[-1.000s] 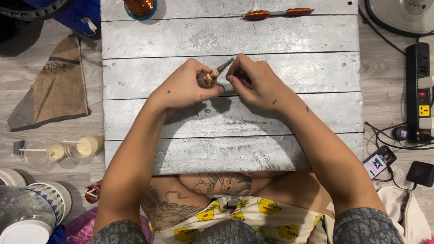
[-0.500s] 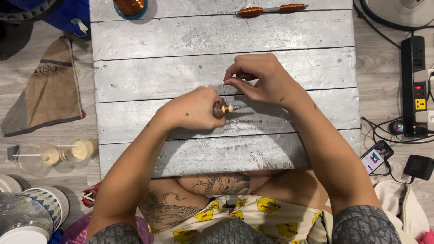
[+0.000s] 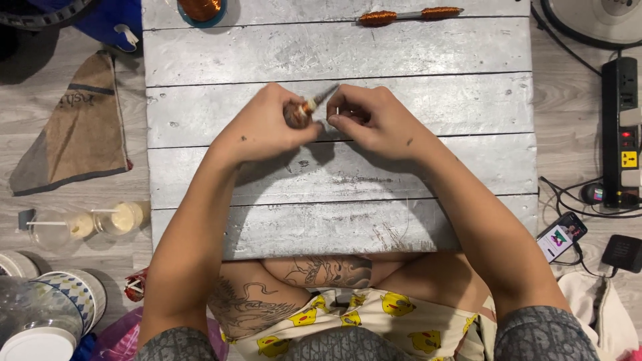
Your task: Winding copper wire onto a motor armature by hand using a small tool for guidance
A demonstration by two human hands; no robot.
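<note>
On grey plank board [image 3: 401,220], left grip [image 3: 267,127] clamped on copper-wound rod [image 3: 304,110], right grip [image 3: 371,120] pinched together.

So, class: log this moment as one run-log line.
left hand: grips copper-wound rod | right hand: pinches thin wire end | surface: grey plank board

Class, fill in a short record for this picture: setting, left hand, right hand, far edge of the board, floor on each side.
Setting: grey plank board over the person's lap
Left hand: grips a small copper-wound rod
Right hand: fingertips pinched close beside the rod's tip
Far edge: copper wire spool; second wound rod
Floor left: cloth bag
Floor right: power strip, phone
</note>
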